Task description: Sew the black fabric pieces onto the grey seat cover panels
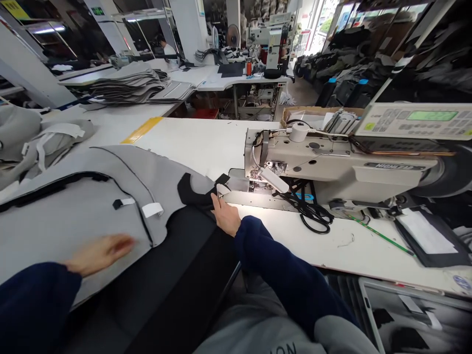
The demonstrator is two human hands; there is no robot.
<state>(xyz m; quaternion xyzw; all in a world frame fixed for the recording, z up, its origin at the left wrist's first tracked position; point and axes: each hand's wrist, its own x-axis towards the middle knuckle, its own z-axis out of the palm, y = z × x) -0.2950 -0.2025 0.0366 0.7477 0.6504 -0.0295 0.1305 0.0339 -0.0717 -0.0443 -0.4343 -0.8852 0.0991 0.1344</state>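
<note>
A worker's right hand [227, 217] pinches the end of a curved black fabric piece [190, 195] between thumb and fingers, just beside a beige metal sewing machine [313, 155]. The blurred left hand [103, 251], fingers loosely extended and holding nothing, is over a large, black-trimmed grey fabric panel [88, 211] spread across the white tabletop [206, 137]; whether it touches cannot be told.

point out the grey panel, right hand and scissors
Grey panel [92, 211]: head view, on the plain fabric inside the black edging.
Right hand [227, 217]: head view, on the back of the hand.
Scissors [308, 209]: head view, on the black handles.
</note>
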